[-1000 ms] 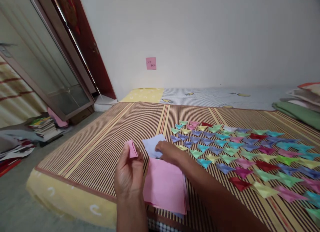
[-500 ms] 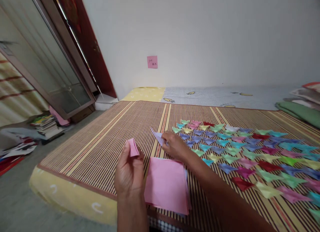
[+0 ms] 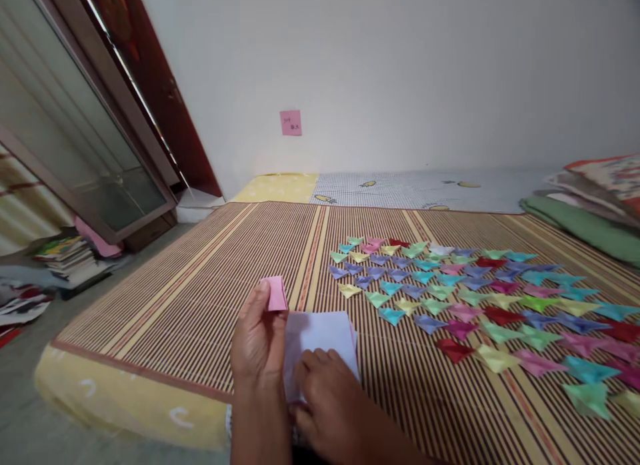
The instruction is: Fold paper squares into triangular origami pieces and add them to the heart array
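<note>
My left hand [image 3: 257, 345] is closed on a small folded piece of pink paper [image 3: 277, 293], pinched upright between thumb and fingers. To its right lies a stack of square paper [image 3: 323, 328] with a pale lavender sheet on top. Over the near part of this stack is my right hand [image 3: 327, 391], fingers curled and thumb low at the near edge, closed on the paper. How many sheets it grips is hidden by the hand. Rows of small folded paper shapes [image 3: 437, 291] in many colours spread over the striped mat [image 3: 200, 305] to the right.
A pink note [image 3: 291, 123] is stuck on the white wall [image 3: 375, 71]. Folded bedding [image 3: 585, 225] is piled at the far right. On the floor at left are stacked books [image 3: 63, 255], near a glass-panelled door [image 3: 100, 131]. The bed's yellow edge [image 3: 130, 398] runs along the front left.
My right hand has come back toward me from beyond the stack, and the lavender sheet now covers the pink one. The left hand still holds the folded pink paper. The view has turned slightly right.
</note>
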Tool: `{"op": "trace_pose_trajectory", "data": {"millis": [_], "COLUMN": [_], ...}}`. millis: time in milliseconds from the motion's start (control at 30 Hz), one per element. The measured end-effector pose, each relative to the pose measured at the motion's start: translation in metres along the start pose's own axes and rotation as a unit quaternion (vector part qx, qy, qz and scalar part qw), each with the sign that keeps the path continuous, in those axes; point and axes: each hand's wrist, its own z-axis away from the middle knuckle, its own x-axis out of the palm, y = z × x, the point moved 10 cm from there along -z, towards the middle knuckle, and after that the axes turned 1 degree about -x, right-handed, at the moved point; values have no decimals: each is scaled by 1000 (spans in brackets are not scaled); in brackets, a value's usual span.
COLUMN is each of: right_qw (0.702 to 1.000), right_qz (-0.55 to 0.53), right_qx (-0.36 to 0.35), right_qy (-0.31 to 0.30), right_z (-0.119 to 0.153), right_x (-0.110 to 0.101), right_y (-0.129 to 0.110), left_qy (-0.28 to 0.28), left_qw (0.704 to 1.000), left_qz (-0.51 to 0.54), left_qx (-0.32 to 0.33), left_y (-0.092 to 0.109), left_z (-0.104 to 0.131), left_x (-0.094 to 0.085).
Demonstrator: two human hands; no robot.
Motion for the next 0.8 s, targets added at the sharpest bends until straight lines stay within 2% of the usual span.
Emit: {"op": "trace_pose_trajectory", "data": {"millis": [67, 133, 233, 300, 367, 433, 567, 667, 800], "right_qw": [997, 978, 906, 858, 825, 807, 814, 804, 800], "right_qz": [-72, -168, -282, -353, -437, -490, -488, -497, -500], "right_qx": [0, 27, 112, 123, 109, 108, 100, 88, 106], "right_qy": [41, 123, 295, 352, 343, 312, 299, 314, 314], "right_z": [6, 15, 43, 58, 62, 61, 58, 57, 55], "right_x": [-20, -48, -90, -102, -101, -94, -88, -91, -93], "right_y": [12, 36, 85, 107, 120, 129, 136, 137, 143], "left_qy": [-51, -128, -226, -265, -309, -358, -386, -390, -400], "left_qw": [997, 979, 924, 894, 859, 817, 766, 750, 765], "left_qz": [-55, -159, -309, -362, -407, -451, -514, -534, -504], "left_qx": [0, -17, -20, -15, -15, -16, 11, 26, 36], "left_y": [-9, -25, -49, -62, -74, -87, -99, -103, -106], "left_z": [-2, 1, 13, 22, 33, 44, 56, 59, 63], "left_x": [7, 19, 38, 48, 59, 69, 76, 79, 83]}}
